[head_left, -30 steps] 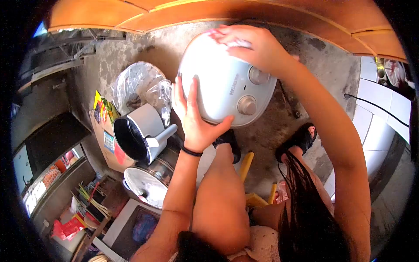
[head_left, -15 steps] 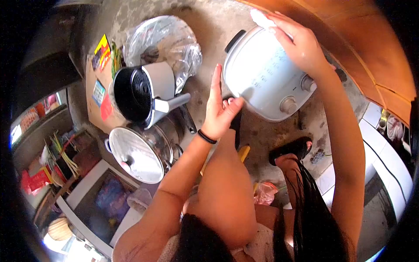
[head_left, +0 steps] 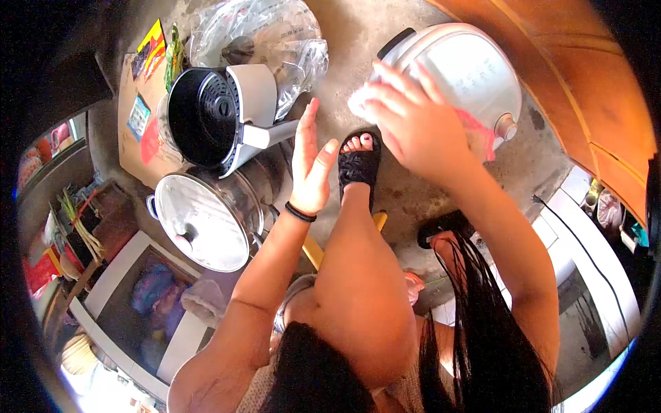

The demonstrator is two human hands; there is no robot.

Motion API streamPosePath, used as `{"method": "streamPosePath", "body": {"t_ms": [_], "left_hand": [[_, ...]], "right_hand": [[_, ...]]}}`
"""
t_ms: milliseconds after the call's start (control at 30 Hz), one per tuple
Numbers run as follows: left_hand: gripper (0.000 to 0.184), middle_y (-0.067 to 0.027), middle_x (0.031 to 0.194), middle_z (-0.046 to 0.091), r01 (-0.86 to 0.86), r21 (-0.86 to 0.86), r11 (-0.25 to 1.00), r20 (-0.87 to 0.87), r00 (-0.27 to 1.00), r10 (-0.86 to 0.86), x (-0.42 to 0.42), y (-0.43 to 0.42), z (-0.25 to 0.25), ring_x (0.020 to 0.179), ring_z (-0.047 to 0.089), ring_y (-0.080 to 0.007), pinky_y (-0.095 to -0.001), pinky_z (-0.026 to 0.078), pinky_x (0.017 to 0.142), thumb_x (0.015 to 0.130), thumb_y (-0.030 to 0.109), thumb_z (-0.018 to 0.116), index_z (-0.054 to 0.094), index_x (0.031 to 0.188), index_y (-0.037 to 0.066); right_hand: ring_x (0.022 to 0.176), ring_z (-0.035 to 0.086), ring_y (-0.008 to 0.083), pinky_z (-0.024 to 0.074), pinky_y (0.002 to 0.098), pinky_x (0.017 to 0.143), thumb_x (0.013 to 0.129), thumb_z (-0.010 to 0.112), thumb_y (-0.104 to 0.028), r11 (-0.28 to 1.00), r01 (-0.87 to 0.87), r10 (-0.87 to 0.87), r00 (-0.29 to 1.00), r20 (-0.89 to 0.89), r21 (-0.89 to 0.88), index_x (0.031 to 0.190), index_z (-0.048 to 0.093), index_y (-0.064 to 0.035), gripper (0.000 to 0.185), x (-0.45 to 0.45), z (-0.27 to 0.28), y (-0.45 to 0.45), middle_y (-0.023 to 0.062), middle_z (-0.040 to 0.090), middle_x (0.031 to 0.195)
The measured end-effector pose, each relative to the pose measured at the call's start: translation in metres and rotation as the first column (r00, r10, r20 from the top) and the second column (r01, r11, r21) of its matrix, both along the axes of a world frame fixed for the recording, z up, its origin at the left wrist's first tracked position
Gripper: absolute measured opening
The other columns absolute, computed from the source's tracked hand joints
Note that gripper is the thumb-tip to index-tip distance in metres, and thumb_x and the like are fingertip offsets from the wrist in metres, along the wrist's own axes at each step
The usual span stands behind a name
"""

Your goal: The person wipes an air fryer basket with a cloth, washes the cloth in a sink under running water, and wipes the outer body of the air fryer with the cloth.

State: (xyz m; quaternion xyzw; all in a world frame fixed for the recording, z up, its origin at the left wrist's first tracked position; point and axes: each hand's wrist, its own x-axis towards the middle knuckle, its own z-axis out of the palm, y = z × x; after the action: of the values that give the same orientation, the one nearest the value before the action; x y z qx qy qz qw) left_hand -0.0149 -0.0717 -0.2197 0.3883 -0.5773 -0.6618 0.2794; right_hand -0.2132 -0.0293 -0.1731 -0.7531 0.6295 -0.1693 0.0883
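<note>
My right hand (head_left: pixel 420 134) holds a crumpled white tissue (head_left: pixel 361 102) at its fingertips. It is in front of the white air fryer body (head_left: pixel 475 69) and hides part of it. One round knob (head_left: pixel 506 126) shows at the fryer's lower edge. My left hand (head_left: pixel 311 172), with a black band at the wrist, is held up open, fingers outstretched and holding nothing. Nearest to it is the handle (head_left: pixel 272 133) of the air fryer basket (head_left: pixel 253 93), which lies with its black inside facing left.
A pot with a glass lid (head_left: pixel 200 224) stands left of my knee. Clear plastic wrapping (head_left: pixel 275 27) covers something round at the back. Packets (head_left: pixel 139 115) and greens (head_left: pixel 173 58) lie on cardboard (head_left: pixel 131 155). A wooden cabinet (head_left: pixel 578 76) borders the right.
My right hand has come away from the fryer's top edge, moving left and down with the tissue. My left hand has shifted left, away from the fryer. My sandalled foot now shows between them.
</note>
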Motion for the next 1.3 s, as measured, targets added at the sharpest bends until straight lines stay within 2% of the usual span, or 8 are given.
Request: {"method": "streamPosePath", "body": {"t_ms": [233,500,633,767,933,1000,1100,1300], "left_hand": [[0.062,-0.0160,0.147,0.021,-0.023,0.051,0.998,-0.114,0.993,0.029,0.024,0.009,-0.005,0.138,0.012,-0.0238,-0.0367,0.004,0.111,0.086,0.012,0.050,0.023,0.139,-0.003],[0.051,-0.0134,0.136,0.037,0.004,0.216,0.976,-0.118,0.993,0.023,0.040,0.034,0.029,0.129,0.030,-0.0215,-0.0344,0.023,0.107,0.087,0.011,0.056,0.035,0.132,-0.003],[0.034,-0.0078,0.120,0.054,0.175,0.347,0.921,-0.128,0.982,-0.138,0.027,0.052,0.049,0.112,0.049,-0.0145,-0.0280,0.036,0.098,0.090,0.007,0.052,0.047,0.122,0.001],[0.034,-0.0063,0.123,0.052,0.415,0.488,0.768,-0.301,0.906,-0.298,-0.006,0.074,0.095,0.113,0.048,-0.0150,-0.0297,0.038,0.097,0.092,0.015,0.050,0.047,0.124,0.004],[0.038,-0.0046,0.113,0.056,0.510,0.795,0.328,-0.539,0.842,-0.003,-0.041,0.095,0.133,0.105,0.054,-0.0172,-0.0366,0.047,0.087,0.091,0.031,0.053,0.048,0.121,0.008],[0.034,-0.0057,0.108,0.058,0.388,0.779,0.493,-0.445,0.896,-0.002,-0.041,0.091,0.122,0.098,0.058,-0.0174,-0.0345,0.049,0.082,0.088,0.024,0.057,0.050,0.116,0.007],[0.039,-0.0043,0.092,0.060,0.154,0.726,0.670,-0.233,0.972,0.030,-0.032,0.081,0.057,0.080,0.060,-0.0126,-0.0273,0.049,0.064,0.078,0.014,0.068,0.051,0.113,0.007],[0.038,-0.0035,0.089,0.060,0.005,0.584,0.812,-0.011,1.000,0.001,-0.022,0.054,0.014,0.078,0.057,-0.0100,-0.0242,0.046,0.067,0.075,0.016,0.070,0.055,0.109,0.003]], "right_hand": [[0.134,0.027,0.0099,0.0147,0.0351,0.111,0.082,0.044,-0.019,0.985,-0.152,0.171,0.876,-0.452,0.078,0.126,0.049,-0.0062,0.046,0.005,-0.038,0.124,0.0001,0.039,0.141],[0.128,0.037,0.0264,0.0278,0.0388,0.106,0.085,0.048,-0.008,0.933,0.262,-0.251,0.965,-0.076,0.246,0.121,0.054,-0.0077,0.036,-0.008,-0.004,0.199,0.0107,0.046,0.133],[0.110,0.055,0.0275,0.0432,0.0362,0.093,0.092,0.046,-0.010,0.577,0.747,-0.808,0.463,0.364,0.329,0.120,0.052,-0.0033,0.029,0.005,0.052,0.199,0.0157,0.055,0.121],[0.090,0.061,0.0196,0.0490,0.0301,0.080,0.094,0.046,-0.015,0.455,0.805,-0.481,-0.138,0.866,0.381,0.109,0.050,0.0050,0.025,0.021,0.110,0.152,0.0142,0.061,0.098],[0.083,0.061,0.0174,0.0465,0.0284,0.073,0.085,0.060,-0.018,0.661,0.724,-0.610,0.365,0.704,0.198,0.090,0.060,-0.0034,0.015,0.033,0.110,0.128,0.0098,0.064,0.091],[0.079,0.061,0.0219,0.0464,0.0297,0.071,0.078,0.065,-0.017,0.781,0.613,-0.620,0.736,0.272,0.120,0.083,0.061,-0.0031,0.015,0.026,0.099,0.130,0.0124,0.064,0.089],[0.080,0.060,0.0277,0.0472,0.0328,0.069,0.077,0.064,-0.016,0.648,0.541,-0.752,0.567,0.337,0.537,0.082,0.062,-0.0039,0.013,0.016,0.062,0.127,0.0145,0.063,0.089],[0.087,0.059,0.0304,0.0485,0.0378,0.070,0.079,0.059,-0.014,0.940,0.319,-0.321,0.947,-0.005,0.118,0.086,0.061,-0.0052,0.011,0.009,0.024,0.101,0.0108,0.062,0.090]]}}
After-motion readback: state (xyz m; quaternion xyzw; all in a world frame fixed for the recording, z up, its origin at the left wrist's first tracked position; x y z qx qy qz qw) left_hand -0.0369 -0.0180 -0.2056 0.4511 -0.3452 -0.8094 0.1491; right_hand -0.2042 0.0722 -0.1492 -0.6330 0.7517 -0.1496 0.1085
